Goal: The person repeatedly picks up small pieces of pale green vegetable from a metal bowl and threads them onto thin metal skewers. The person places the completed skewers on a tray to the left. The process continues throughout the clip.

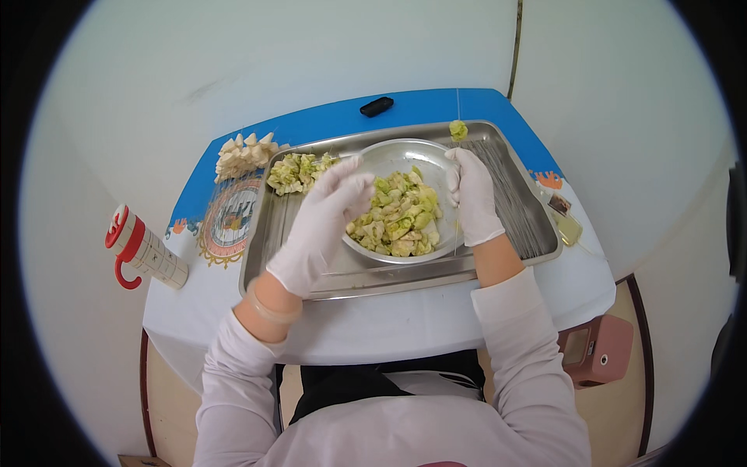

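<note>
A thin skewer (pixel 458 105) stands roughly upright in my gloved right hand (pixel 471 195), at the right side of a round metal bowl (pixel 408 150). One piece of green leafy vegetable (pixel 458 131) is threaded on it above the fingers. My gloved left hand (pixel 327 219) hovers over the bowl's left rim with its fingers bent; whether anything is between them is hidden. Pale green cabbage-like pieces (pixel 400 219) lie heaped in the bowl. The bowl rests in a rectangular steel tray (pixel 362 286). Bare skewers (pixel 508 198) line the tray's right side.
Several loaded skewers of green pieces (pixel 297 173) lie in the tray's left end. Skewered pale cone-shaped pieces (pixel 245 154) sit beyond it. A red-lidded tumbler (pixel 152 251) stands left. A black object (pixel 377 107) lies behind, small packets (pixel 565 225) right. A pink box-like object (pixel 604 353) is lower right.
</note>
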{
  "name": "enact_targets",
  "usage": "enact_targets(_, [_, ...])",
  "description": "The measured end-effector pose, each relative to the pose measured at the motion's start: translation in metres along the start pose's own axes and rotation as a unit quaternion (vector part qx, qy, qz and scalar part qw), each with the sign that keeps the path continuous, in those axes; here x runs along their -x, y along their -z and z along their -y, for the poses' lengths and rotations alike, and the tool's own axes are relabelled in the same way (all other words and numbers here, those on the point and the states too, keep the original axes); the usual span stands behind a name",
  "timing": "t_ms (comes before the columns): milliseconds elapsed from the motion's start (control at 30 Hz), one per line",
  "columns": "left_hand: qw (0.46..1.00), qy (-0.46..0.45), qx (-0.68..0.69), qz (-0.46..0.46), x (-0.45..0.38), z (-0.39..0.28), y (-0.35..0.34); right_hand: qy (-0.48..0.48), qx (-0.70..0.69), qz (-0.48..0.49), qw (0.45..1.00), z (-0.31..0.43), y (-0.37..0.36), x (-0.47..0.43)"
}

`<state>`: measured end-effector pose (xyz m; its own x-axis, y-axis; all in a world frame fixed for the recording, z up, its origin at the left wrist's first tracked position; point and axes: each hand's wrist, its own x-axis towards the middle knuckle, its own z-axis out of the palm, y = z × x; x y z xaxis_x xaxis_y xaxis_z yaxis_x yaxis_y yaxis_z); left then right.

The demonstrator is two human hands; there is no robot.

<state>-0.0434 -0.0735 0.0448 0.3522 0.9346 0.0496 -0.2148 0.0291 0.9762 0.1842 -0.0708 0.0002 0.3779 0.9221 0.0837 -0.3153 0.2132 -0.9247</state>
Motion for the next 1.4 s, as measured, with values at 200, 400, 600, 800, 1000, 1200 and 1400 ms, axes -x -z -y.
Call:
enact_targets(200, [0.874,-0.132,-0.446,0.139,-0.078,0.002,-0.013,0.022,-0.004,-0.013,1.0,-0.007,0.004,-0.005])
enact_targets(400, [0.648,-0.232,-0.689,0.225,-0.157,0.067,-0.018,0.052,-0.047,-0.02,0.997,-0.011,0.001,-0.005])
enact_targets(600, [0.639,-0.055,-0.722,0.26,-0.19,0.086,-0.033,0.069,-0.077,-0.03,0.994,-0.019,0.001,-0.01])
enact_targets(800, [0.703,-0.05,-0.679,0.208,-0.184,0.082,-0.031,0.084,-0.041,-0.048,0.994,-0.024,0.0,-0.013])
enact_targets(1000, [0.911,-0.031,-0.401,0.089,-0.164,0.057,-0.023,0.064,0.018,-0.033,0.997,-0.006,-0.007,0.002])
enact_targets(1200, [0.991,-0.013,-0.098,0.086,-0.092,0.031,0.001,0.023,0.009,0.106,0.994,-0.006,-0.011,0.004])
enact_targets(1400, [0.973,-0.172,-0.153,0.01,-0.022,0.052,0.017,-0.023,0.11,0.229,0.967,-0.004,-0.023,0.021])
